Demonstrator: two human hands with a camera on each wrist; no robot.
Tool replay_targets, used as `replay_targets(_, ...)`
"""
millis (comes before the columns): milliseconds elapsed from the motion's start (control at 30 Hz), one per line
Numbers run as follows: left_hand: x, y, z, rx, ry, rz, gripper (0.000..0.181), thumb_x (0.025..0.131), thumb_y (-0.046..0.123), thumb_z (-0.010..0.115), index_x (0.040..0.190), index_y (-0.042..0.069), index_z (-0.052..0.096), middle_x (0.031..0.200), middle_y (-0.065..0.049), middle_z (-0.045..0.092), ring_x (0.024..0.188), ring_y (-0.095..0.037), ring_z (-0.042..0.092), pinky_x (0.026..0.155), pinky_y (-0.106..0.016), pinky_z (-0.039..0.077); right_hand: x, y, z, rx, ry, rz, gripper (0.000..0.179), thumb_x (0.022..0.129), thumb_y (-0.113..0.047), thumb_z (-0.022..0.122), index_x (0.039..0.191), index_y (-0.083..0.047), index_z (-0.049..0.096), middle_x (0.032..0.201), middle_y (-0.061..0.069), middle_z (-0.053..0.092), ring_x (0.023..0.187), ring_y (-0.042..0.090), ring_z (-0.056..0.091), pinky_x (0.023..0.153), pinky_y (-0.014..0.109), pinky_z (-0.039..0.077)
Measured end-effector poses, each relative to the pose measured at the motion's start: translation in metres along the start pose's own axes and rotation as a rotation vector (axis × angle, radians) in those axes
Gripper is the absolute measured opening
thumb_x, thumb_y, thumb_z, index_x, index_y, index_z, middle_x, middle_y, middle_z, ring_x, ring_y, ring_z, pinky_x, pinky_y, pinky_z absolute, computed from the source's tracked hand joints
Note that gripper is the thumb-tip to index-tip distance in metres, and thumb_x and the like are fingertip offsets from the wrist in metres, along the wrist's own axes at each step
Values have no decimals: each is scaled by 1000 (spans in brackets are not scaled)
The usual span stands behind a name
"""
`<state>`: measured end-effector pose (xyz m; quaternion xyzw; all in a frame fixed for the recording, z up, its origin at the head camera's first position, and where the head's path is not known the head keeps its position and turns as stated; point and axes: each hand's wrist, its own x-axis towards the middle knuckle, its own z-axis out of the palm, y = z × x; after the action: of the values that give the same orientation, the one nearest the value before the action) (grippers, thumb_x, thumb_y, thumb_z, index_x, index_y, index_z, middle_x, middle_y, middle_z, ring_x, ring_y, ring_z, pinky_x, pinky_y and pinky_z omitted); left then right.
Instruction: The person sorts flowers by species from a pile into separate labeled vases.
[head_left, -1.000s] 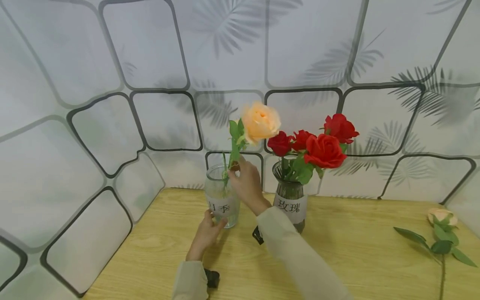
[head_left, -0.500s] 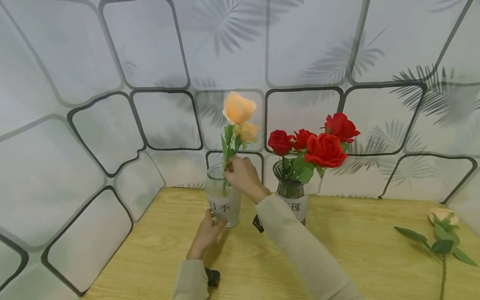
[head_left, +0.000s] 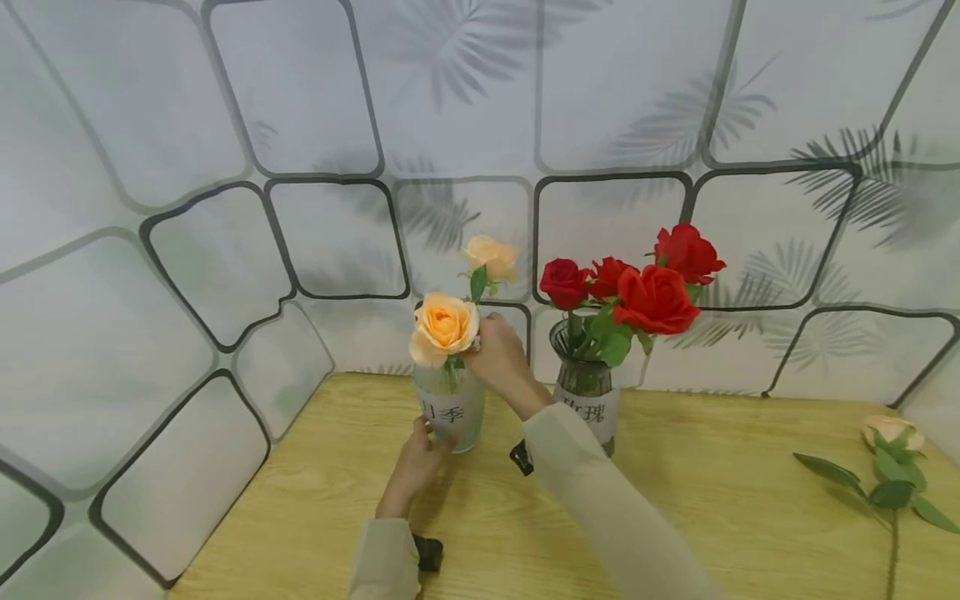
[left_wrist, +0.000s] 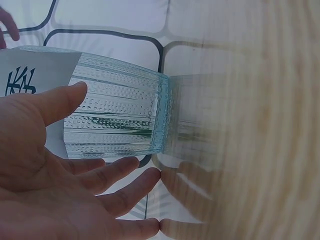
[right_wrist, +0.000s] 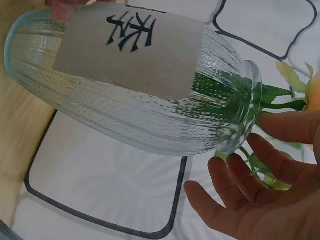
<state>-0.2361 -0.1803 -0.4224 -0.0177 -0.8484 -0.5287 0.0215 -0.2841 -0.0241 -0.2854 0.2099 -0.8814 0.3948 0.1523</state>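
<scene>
A clear ribbed glass vase (head_left: 465, 429) with a white paper label stands at the left of the table. My left hand (head_left: 420, 462) holds it low down, thumb at the front and fingers at its left side; the left wrist view shows the thumb over the label (left_wrist: 55, 65). One peach rose (head_left: 444, 327) leans forward over the vase's rim, and a second peach rose (head_left: 491, 257) rises behind it. At the rim's right side is my right hand (head_left: 501, 357). Its fingers (right_wrist: 235, 180) are spread beside the rim and leaves, pinching nothing in the right wrist view.
Close on the right stands a dark glass vase (head_left: 585, 382) with several red roses (head_left: 657, 300) and a labelled paper band. Another peach rose (head_left: 892, 433) lies at the table's far right. A patterned wall covering (head_left: 337, 237) rises behind the wooden table (head_left: 712, 492).
The peach rose in my right hand has gone down into the clear vase, its bloom now lower and tipped forward. My right fingers have let go of its stem. My left hand has stayed put.
</scene>
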Motion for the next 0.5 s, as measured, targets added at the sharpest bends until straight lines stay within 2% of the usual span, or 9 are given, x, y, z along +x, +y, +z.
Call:
replay_targets(100, 0, 1, 1, -3, -1, 2, 68, 103, 18, 58, 149, -16, 21, 147, -43, 35, 131, -59, 41, 101, -66, 44, -10, 7, -3, 61, 22, 26, 14, 87, 2, 69, 100, 5, 71, 100, 18, 65, 91, 34, 64, 78, 44, 57)
replay_targets(300, 0, 3, 2, 7, 10, -2, 69, 103, 19, 59, 148, -17, 22, 146, -43, 36, 130, -59, 42, 101, -65, 44, -28, 18, -10, 172, -5, 97, 13, 91, -4, 68, 102, 3, 69, 103, 15, 70, 89, 31, 68, 75, 42, 58)
replay_targets(500, 0, 2, 2, 14, 17, -10, 68, 102, 19, 58, 148, -16, 23, 146, -43, 37, 130, -58, 43, 100, -65, 44, -43, 25, -18, 260, -39, 121, 15, 93, -4, 69, 105, 5, 69, 103, 16, 71, 84, 31, 70, 67, 37, 61)
